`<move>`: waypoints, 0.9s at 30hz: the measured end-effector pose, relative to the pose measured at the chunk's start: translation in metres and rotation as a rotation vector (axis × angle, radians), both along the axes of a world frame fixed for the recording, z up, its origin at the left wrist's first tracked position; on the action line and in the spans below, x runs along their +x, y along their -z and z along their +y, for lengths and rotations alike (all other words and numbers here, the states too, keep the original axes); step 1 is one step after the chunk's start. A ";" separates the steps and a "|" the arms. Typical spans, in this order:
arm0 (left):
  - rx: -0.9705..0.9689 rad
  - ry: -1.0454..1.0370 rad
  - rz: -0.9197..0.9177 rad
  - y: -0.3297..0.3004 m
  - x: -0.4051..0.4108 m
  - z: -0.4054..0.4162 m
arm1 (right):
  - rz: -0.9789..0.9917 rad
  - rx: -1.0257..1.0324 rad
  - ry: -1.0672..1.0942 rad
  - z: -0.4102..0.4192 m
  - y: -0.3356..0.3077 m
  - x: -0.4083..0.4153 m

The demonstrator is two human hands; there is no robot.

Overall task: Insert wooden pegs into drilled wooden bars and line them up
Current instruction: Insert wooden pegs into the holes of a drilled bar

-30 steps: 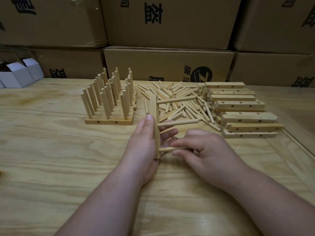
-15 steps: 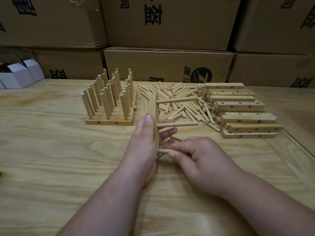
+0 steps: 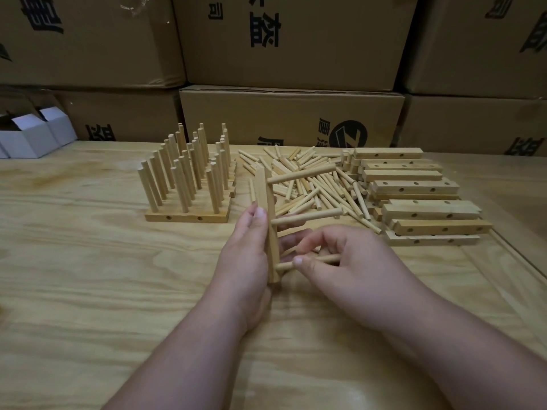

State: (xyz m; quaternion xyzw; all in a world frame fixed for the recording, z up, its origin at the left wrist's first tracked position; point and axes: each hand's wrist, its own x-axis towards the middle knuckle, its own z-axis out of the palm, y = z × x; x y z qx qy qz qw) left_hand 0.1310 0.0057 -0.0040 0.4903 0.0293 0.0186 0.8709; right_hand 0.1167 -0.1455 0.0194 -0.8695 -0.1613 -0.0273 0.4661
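The left hand is being held palm inward, and its fingers are wrapped around a wooden bar that is being kept upright on the surface. Two pegs are already sticking out of the bar toward the right, above the fingers. The right hand is being held low, just right of the bar, with the lowest peg pinched between thumb and forefinger; its tip is touching the bar near the bottom.

Compared with half a second ago, the right hand is pulled slightly back and more of the peg is being shown between bar and fingers.

Beyond the fingers, loose pegs are lying in a heap; to its right the drilled bars are stacked, to its left the finished row of pegged bars is standing. Open surface is being left near the forearms, and cardboard boxes are closing the far edge.
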 end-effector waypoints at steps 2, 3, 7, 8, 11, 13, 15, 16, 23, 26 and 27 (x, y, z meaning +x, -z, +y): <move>-0.028 -0.020 0.026 -0.002 0.000 0.000 | 0.044 0.108 0.012 -0.002 -0.003 0.001; -0.045 -0.031 0.044 -0.002 0.000 0.000 | 0.091 0.191 -0.005 -0.002 -0.004 0.001; -0.133 -0.038 0.099 -0.007 -0.001 0.000 | 0.147 0.372 -0.132 -0.002 -0.001 -0.002; -0.134 -0.039 0.095 -0.008 -0.001 0.000 | 0.122 0.372 -0.146 -0.001 0.002 -0.002; -0.129 -0.053 0.066 -0.008 -0.002 -0.002 | 0.072 0.398 -0.107 0.003 0.008 -0.003; -0.132 -0.046 0.058 -0.007 -0.003 -0.002 | 0.042 0.426 -0.077 0.007 0.011 -0.005; -0.131 -0.015 0.082 -0.007 -0.003 -0.001 | -0.032 0.401 -0.063 0.009 0.014 -0.007; -0.134 0.014 0.101 -0.007 -0.003 -0.001 | -0.071 0.380 -0.063 0.010 0.015 -0.008; -0.217 0.193 0.197 -0.011 -0.003 0.006 | -0.188 0.293 -0.165 0.000 0.004 -0.009; -0.167 0.310 0.238 -0.012 -0.003 0.012 | -0.221 0.298 -0.090 -0.019 -0.005 0.002; -0.165 0.353 0.251 -0.010 -0.003 0.014 | -0.223 0.322 -0.057 -0.025 -0.007 0.005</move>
